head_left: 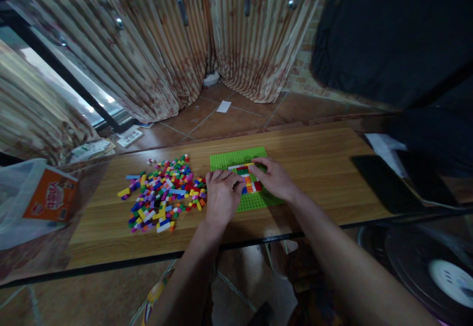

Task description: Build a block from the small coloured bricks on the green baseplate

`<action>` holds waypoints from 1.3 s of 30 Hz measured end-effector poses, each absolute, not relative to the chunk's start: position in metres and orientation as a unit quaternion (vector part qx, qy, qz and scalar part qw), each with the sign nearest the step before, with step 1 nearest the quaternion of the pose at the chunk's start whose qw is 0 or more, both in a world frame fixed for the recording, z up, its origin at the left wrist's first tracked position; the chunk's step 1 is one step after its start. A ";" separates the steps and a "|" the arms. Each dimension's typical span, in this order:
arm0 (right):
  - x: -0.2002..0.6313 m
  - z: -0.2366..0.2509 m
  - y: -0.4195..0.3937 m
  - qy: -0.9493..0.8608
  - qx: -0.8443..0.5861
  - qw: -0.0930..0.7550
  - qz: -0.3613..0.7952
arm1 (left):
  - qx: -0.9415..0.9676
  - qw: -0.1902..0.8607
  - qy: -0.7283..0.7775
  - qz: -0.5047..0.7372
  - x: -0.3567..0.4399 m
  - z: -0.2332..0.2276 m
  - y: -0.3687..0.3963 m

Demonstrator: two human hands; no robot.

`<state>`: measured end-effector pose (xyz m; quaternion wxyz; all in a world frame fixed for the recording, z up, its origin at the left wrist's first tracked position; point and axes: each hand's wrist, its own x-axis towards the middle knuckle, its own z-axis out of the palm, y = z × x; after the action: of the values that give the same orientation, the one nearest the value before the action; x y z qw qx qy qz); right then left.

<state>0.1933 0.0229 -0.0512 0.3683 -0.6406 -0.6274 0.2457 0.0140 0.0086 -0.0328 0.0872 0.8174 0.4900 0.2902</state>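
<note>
Green baseplate [229, 161] (bricks [248, 180] on it) under both hands [221, 195].

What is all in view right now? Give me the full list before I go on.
baseplate: one, green, table middle, under both hands
build: one, mixed-colour bricks, on baseplate between the hands
brick pile: many, mixed colours, left of baseplate
table: one, wood
box: one, orange, in clear bag, far left
phone: one, black, table right
curtains: striped brown, behind table
paper: one, white, on floor
left hand: on baseplate's left edge
right hand: fingertips on build
</note>
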 end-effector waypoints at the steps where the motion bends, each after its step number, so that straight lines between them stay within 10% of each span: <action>1: 0.192 -0.050 0.022 -0.628 -0.645 0.360 0.245 | 0.818 0.089 0.489 0.290 0.013 -0.032 0.008; 25: 0.170 -0.050 0.016 -0.653 -0.660 0.297 0.222 | 0.814 0.050 0.533 0.223 0.023 -0.029 -0.010; 39: 0.186 -0.049 0.023 -0.606 -0.670 0.376 0.206 | 0.694 0.124 0.584 0.402 -0.015 -0.018 0.016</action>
<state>0.1861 0.0233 -0.0486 0.3756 -0.6702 -0.6060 0.2065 -0.0149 0.0155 -0.0180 0.1239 0.6942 0.5843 0.4016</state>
